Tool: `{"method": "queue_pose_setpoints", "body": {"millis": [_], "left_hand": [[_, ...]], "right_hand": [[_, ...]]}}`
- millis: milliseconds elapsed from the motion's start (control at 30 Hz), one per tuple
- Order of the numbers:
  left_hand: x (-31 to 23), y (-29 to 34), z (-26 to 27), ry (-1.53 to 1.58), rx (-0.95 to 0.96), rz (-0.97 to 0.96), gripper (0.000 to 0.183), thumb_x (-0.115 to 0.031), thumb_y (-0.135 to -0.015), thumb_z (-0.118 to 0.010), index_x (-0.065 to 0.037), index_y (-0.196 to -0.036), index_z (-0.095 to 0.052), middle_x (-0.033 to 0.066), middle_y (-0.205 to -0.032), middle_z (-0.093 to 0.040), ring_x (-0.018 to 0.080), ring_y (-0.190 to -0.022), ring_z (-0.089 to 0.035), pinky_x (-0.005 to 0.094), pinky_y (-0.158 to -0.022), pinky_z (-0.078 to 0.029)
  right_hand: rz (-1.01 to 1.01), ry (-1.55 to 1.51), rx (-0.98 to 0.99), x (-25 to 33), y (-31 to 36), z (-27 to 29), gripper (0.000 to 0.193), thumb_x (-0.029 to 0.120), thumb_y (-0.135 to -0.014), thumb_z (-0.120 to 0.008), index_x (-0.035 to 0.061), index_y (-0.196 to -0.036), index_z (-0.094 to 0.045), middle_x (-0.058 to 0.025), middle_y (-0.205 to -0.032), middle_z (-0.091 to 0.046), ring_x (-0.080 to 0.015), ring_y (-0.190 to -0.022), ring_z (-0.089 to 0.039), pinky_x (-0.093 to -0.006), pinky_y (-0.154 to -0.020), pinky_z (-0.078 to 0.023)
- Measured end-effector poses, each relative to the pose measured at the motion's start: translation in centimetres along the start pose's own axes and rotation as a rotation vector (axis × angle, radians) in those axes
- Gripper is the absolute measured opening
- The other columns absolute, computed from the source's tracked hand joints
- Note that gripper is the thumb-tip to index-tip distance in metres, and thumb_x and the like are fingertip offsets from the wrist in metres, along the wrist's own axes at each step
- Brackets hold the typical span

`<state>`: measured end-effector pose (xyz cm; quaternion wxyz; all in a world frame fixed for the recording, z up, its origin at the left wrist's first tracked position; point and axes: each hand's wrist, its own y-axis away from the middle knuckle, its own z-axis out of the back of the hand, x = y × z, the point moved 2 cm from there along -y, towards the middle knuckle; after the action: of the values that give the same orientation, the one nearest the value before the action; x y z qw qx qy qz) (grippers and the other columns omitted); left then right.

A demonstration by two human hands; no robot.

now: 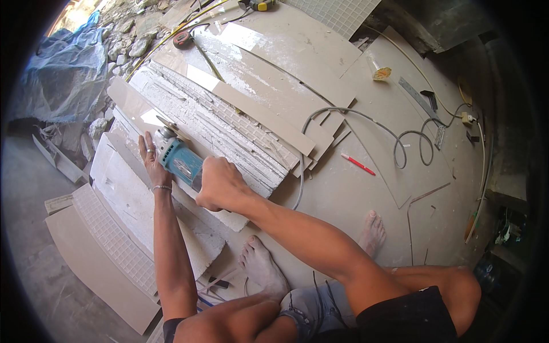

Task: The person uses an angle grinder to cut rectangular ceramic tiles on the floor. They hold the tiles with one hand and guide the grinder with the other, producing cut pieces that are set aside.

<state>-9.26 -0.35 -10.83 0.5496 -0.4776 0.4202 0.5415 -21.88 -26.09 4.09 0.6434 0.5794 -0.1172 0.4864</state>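
My right hand (221,182) is wrapped round the rear body of a teal angle grinder (183,161). The grinder's disc (167,123) stands tilted over a beige tile strip (128,102). My left hand (151,164), with a ring and a bracelet, lies on the tile beside the grinder's head. Its fingers are stretched out and grip nothing. Beneath the strip is a dusty white block (117,166), and next to it a stack of white-edged slabs (229,143). Whether the disc touches the tile or spins, I cannot tell.
A grey cord (377,122) loops over the floor at right, past a red pen (359,164) and a metal square (420,100). Cut tiles (263,108) and a tape measure (182,39) lie beyond the slabs. Rubble (128,43) and blue tarp (63,77) are far left. My bare foot (264,266) is near the block.
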Motion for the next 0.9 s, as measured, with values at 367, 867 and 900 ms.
{"method": "queue_pose_setpoints", "body": {"millis": [367, 867, 900], "left_hand": [[0.6, -0.3, 0.2, 0.028, 0.016, -0.034, 0.057, -0.006, -0.111, -0.054, -0.015, -0.167, -0.054, 0.0084, -0.186, -0.018, 0.0282, -0.166, -0.034, 0.0433, -0.133, -0.040], [1.0, -0.2, 0.3, -0.054, 0.005, -0.061, 0.059, -0.003, -0.103, -0.050, -0.017, -0.157, -0.068, 0.0084, -0.186, -0.021, 0.0285, -0.168, -0.031, 0.0450, -0.135, -0.031], [0.9, -0.1, 0.2, -0.039, -0.004, -0.029, 0.060, -0.003, -0.102, -0.050, -0.018, -0.157, -0.068, 0.0087, -0.186, -0.022, 0.0287, -0.168, -0.031, 0.0452, -0.136, -0.030]], "right_hand": [[0.053, -0.009, -0.077, -0.3, 0.0, -0.4, 0.023, 0.002, -0.065, -0.078, -0.0114, -0.082, -0.073, -0.0364, -0.096, -0.077, -0.0484, -0.101, -0.080, -0.0452, -0.093, -0.065], [0.004, -0.007, -0.028, -0.7, 1.5, 0.1, 0.039, 0.002, -0.066, -0.089, -0.0101, -0.102, -0.077, -0.0318, -0.115, -0.078, -0.0442, -0.113, -0.079, -0.0436, -0.099, -0.065], [0.007, -0.007, -0.026, -0.7, 1.6, 0.1, 0.039, 0.001, -0.066, -0.088, -0.0101, -0.102, -0.077, -0.0318, -0.115, -0.078, -0.0442, -0.113, -0.079, -0.0437, -0.100, -0.065]]}}
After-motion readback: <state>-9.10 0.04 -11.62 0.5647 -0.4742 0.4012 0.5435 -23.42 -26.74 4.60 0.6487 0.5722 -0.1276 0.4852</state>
